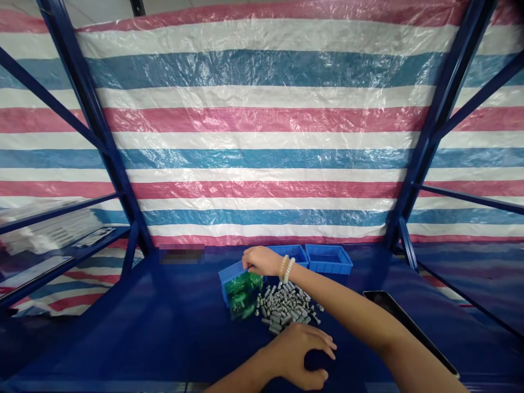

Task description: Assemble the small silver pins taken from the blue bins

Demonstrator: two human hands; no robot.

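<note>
My right hand [262, 261] reaches across from the right, its fingers closed on the upper edge of a tilted blue plastic bin [232, 271]. Shiny green, see-through plastic [242, 297], like a bag, shows at the bin's mouth; its contents are hard to make out. Right beside it lies a pile of small grey metal cylindrical pieces [286, 305], some like bolts. My left hand [297, 352] is at the near side of the pile, holding nothing, with thumb and fingers apart in a loose curve.
Two more blue bins, one partly behind my right wrist [301, 254] and one to its right [328, 258], stand at the back. A black flat tablet-like device [409, 327] lies at right. Blue metal posts [421, 142] frame the blue tabletop [135, 333], before a striped sheet [262, 158].
</note>
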